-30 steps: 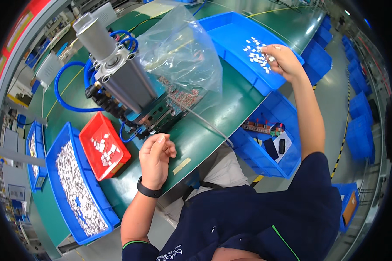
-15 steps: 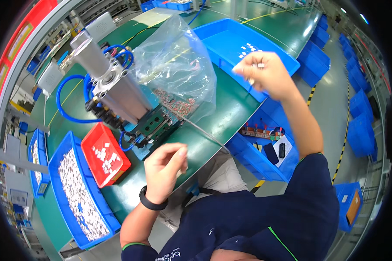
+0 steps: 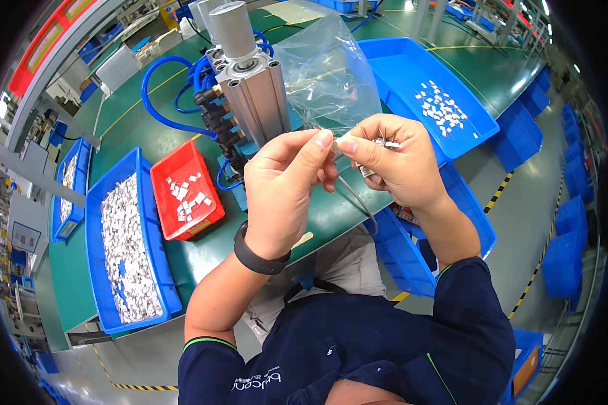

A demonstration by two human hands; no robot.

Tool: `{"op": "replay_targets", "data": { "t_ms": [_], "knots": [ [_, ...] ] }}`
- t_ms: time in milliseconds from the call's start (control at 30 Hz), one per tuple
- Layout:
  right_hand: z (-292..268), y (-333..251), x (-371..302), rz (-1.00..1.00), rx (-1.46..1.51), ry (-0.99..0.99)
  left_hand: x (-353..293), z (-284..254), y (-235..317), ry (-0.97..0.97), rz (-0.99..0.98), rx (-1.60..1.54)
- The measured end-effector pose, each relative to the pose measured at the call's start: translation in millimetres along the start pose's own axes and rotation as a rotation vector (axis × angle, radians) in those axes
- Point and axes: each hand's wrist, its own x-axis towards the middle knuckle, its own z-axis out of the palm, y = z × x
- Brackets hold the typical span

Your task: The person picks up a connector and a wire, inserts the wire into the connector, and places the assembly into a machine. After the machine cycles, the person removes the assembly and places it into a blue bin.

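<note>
In front of the press, my two hands meet fingertip to fingertip. My right hand [image 3: 404, 164] is closed around several small white rectangular parts [image 3: 383, 142] with thin wire leads sticking out. Its thumb and forefinger pinch together beside my left fingertips. My left hand [image 3: 282, 181], a black band on its wrist, is closed in a pinch; whatever lies between its fingertips is too small to make out. More white parts [image 3: 441, 109] lie scattered in the large blue tray [image 3: 393, 59] beyond my right hand.
Behind my left hand stands a pneumatic press [image 3: 253, 94] with blue hoses. A clear plastic bag [image 3: 334, 71] sits beside it. To the left are a red bin [image 3: 186, 160] with white pieces and a long blue bin [image 3: 157, 260] full of them. Another blue bin [image 3: 412, 264] hangs below the table edge.
My right hand has come back from the large blue tray, and my left hand has moved forward to meet it. The whole view has shifted too.
</note>
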Motion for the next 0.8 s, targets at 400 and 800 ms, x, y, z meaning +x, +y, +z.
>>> {"op": "replay_targets", "data": {
  "t_ms": [400,800],
  "knots": [
    [-1.0,3.8,-0.9,0.091,0.137,-0.025,-3.0,-1.1,-1.6,0.017,-0.006,0.015],
    [-5.2,8.0,-0.1,0.216,0.359,-0.133,-4.9,3.4,-4.9,0.017,0.069,-0.011]
  ]
}}
